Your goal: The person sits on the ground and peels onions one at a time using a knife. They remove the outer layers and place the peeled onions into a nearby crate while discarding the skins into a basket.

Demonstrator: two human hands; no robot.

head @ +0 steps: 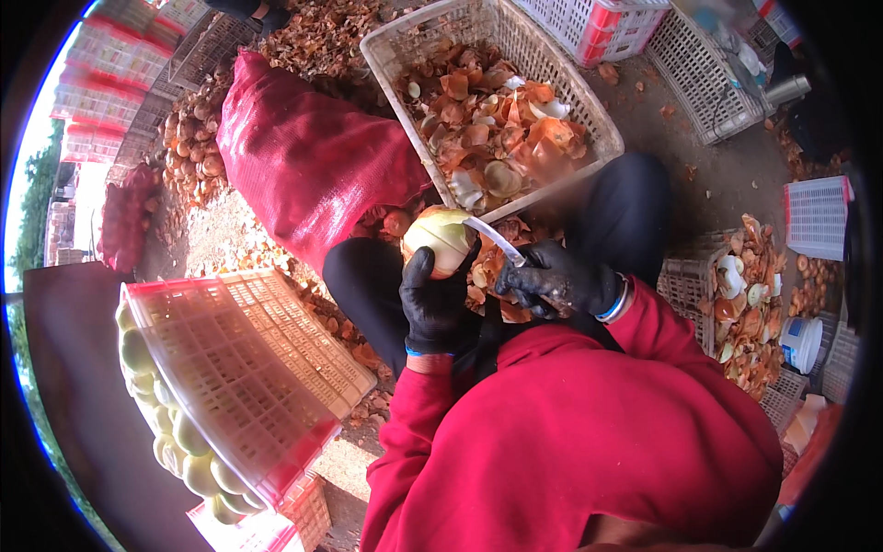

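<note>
My left hand (433, 303), in a black glove, holds a large onion (437, 243) between thumb and fingers. Part of its pale flesh is bare, and greenish-yellow skin covers the top. My right hand (562, 279), also black-gloved, grips a knife whose curved blade (495, 239) reaches left to the onion's upper right side. The blade's tip touches the skin there. Just beyond the onion stands a plastic crate (441, 165) holding loose onion skins (497, 131). My right fingers hide the knife's handle.
A red mesh sack (310, 152) lies beyond my left knee. At left, a crate (227, 366) holds peeled onions (190, 435). Another crate (683, 290) at right is heaped with skins and onion pieces. A white bucket (801, 345) stands beside it. Unpeeled onions (193, 148) are piled farther back.
</note>
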